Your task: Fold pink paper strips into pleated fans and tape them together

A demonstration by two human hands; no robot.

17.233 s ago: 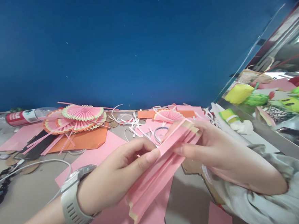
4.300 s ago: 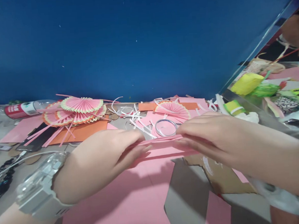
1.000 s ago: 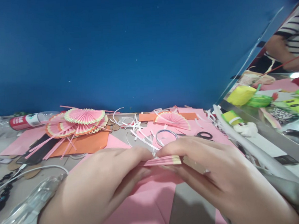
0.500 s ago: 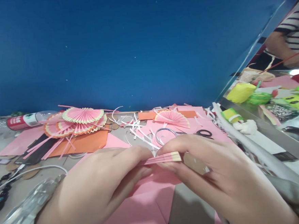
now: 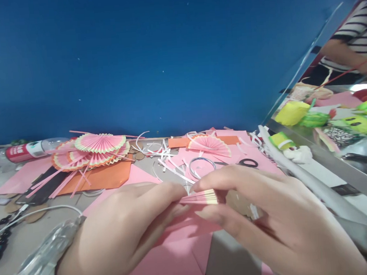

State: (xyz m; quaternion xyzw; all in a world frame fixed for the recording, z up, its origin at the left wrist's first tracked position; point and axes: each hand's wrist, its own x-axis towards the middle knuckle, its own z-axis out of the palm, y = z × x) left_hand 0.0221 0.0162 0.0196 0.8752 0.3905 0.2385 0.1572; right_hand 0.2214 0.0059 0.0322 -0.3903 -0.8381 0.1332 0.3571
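Between my hands is a pink folded paper fan (image 5: 202,197), pressed into a narrow pleated stack with a pale yellow edge facing right. My left hand (image 5: 127,225) is closed in a pinch on its left part and hides that end. Around the other end sits my right hand (image 5: 270,215), thumb and index finger parted. Its index fingertip lies along the top of the fan, while the thumb is a little below the pleats. Pink paper sheets (image 5: 161,264) lie beneath both hands.
Opened pleated fans (image 5: 100,143) rest at the left near a bottle (image 5: 25,151) and a phone (image 5: 44,187). Another fan (image 5: 209,145), white paper strips (image 5: 164,155), a tape roll (image 5: 202,166) and scissors handles (image 5: 248,163) lie ahead. A person's arm (image 5: 341,55) shows at right.
My right thumb has dropped away from the underside of the folded fan, widening the gap to the index finger. My left hand keeps its pinch. The view has shifted slightly.
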